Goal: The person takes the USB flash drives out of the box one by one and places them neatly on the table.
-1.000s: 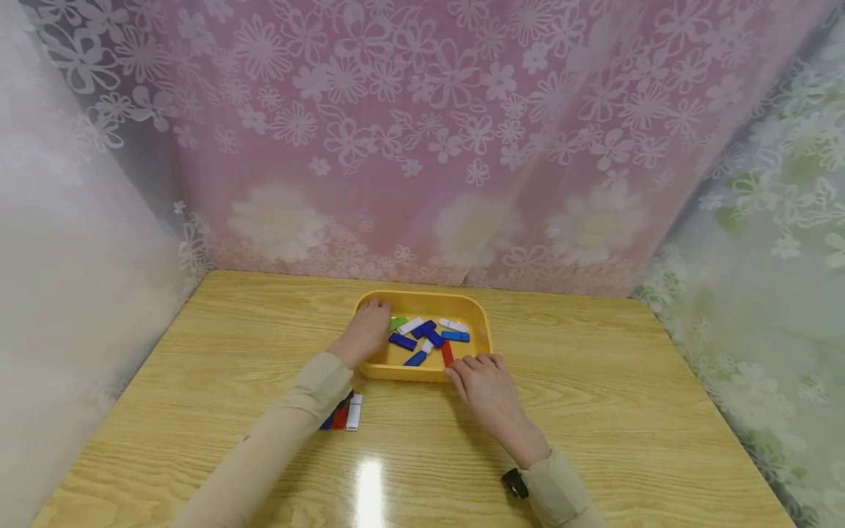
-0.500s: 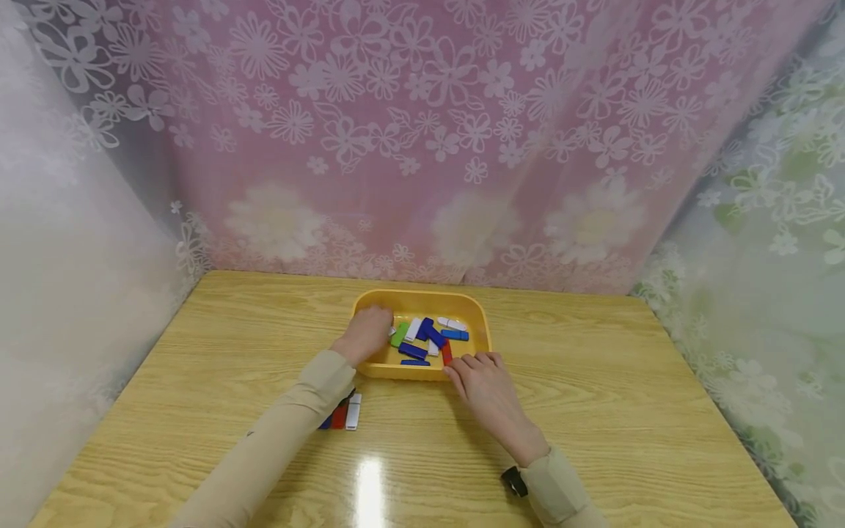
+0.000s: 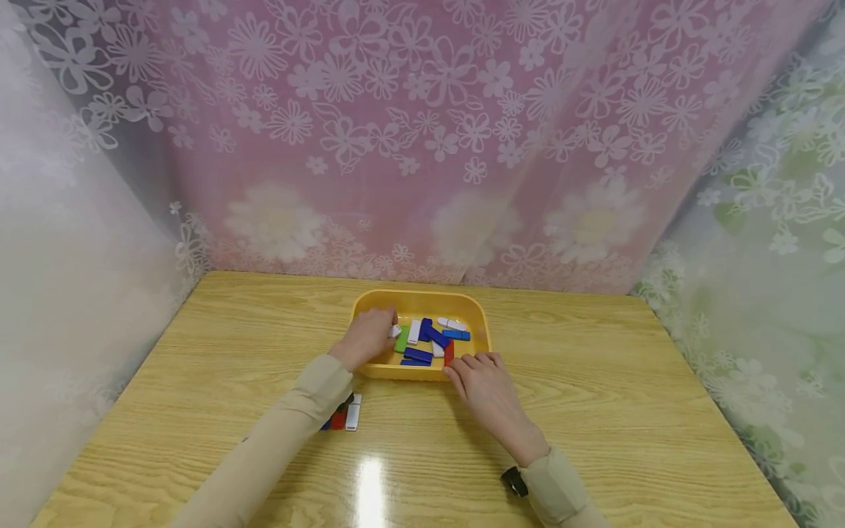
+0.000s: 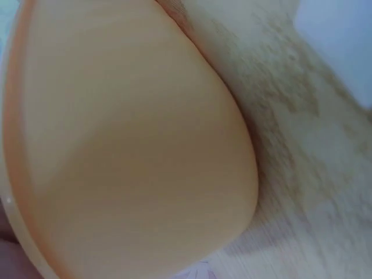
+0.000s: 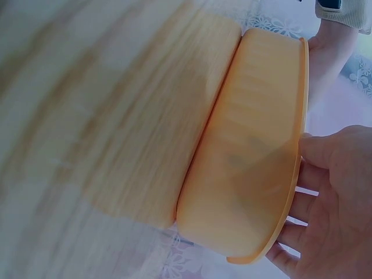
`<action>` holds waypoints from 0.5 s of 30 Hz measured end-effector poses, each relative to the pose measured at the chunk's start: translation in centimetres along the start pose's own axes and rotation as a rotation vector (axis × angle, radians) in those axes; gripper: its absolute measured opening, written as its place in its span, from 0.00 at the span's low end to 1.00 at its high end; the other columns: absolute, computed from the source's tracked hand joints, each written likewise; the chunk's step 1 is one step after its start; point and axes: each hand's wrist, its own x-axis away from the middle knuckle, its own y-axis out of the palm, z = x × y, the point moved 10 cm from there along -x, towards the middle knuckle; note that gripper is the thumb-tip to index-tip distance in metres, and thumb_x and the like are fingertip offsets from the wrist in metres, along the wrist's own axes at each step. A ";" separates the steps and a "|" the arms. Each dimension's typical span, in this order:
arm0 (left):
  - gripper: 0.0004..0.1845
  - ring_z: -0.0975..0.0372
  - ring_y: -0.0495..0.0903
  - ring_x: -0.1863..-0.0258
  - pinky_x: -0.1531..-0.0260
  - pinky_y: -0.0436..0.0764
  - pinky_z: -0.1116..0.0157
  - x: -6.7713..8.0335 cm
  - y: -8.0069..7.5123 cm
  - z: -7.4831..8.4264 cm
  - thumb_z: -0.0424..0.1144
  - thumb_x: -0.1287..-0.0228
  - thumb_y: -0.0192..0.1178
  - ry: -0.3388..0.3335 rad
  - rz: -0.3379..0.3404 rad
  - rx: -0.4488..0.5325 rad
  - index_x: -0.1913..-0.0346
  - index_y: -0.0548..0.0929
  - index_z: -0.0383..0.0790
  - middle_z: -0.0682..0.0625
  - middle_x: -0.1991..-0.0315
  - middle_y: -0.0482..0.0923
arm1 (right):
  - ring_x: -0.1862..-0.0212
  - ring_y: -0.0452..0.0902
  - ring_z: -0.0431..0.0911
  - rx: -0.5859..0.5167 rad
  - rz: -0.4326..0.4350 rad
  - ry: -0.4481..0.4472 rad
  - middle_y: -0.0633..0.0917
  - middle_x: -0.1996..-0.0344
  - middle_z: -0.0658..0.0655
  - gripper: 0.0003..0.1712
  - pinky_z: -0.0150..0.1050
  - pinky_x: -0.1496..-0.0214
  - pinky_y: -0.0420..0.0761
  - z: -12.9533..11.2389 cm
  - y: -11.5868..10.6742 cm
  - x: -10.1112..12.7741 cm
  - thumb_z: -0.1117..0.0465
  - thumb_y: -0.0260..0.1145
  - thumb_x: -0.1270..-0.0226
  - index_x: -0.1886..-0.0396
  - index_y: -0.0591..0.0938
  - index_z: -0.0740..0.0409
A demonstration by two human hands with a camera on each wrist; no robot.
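Head view: left hand [image 3: 367,336] in the tray [image 3: 422,301] pinches a white piece [image 3: 395,331] — right hand [image 3: 485,386], fingers relaxed, rests at the rim.

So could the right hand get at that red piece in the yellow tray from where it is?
Probably yes. The right hand rests at the near rim of the yellow tray, and the red piece lies just inside that rim beside its fingertips, with nothing over it.

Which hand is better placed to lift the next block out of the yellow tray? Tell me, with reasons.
Left. The left hand is inside the yellow tray, fingers on a white block beside the green one. The right hand rests at the tray's near rim, likely steadying it.
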 end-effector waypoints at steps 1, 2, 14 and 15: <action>0.11 0.58 0.73 0.73 0.70 0.75 0.63 0.1 -0.2 0.0 0.33 0.34 0.67 0.001 0.012 0.012 0.53 0.78 0.36 0.48 0.70 0.77 | 0.63 0.79 0.50 0.000 -0.003 0.002 0.85 0.70 0.49 0.12 0.52 0.44 0.74 0.0 0.0 0.0 0.53 0.62 0.24 0.66 0.85 0.52; 0.11 0.59 0.72 0.74 0.72 0.74 0.64 0.1 -0.3 0.1 0.33 0.34 0.67 0.004 0.024 0.022 0.53 0.78 0.36 0.48 0.71 0.77 | 0.63 0.79 0.50 0.001 -0.006 0.004 0.85 0.70 0.49 0.12 0.52 0.43 0.74 0.0 0.1 0.0 0.52 0.62 0.24 0.66 0.85 0.52; 0.13 0.59 0.83 0.65 0.65 0.83 0.64 1.8 -2.4 1.4 0.32 0.35 0.68 0.041 0.090 0.260 0.49 0.82 0.37 0.47 0.62 0.85 | 0.63 0.78 0.50 0.014 -0.025 0.017 0.84 0.71 0.49 0.12 0.52 0.43 0.75 0.1 0.1 -0.1 0.52 0.62 0.24 0.65 0.86 0.52; 0.13 0.59 0.83 0.63 0.64 0.84 0.64 2.0 -2.6 1.4 0.33 0.34 0.69 0.040 0.093 0.273 0.49 0.82 0.38 0.47 0.61 0.85 | 0.63 0.78 0.50 0.012 -0.025 0.017 0.84 0.71 0.49 0.12 0.52 0.43 0.75 0.1 0.1 -0.1 0.52 0.62 0.24 0.65 0.86 0.52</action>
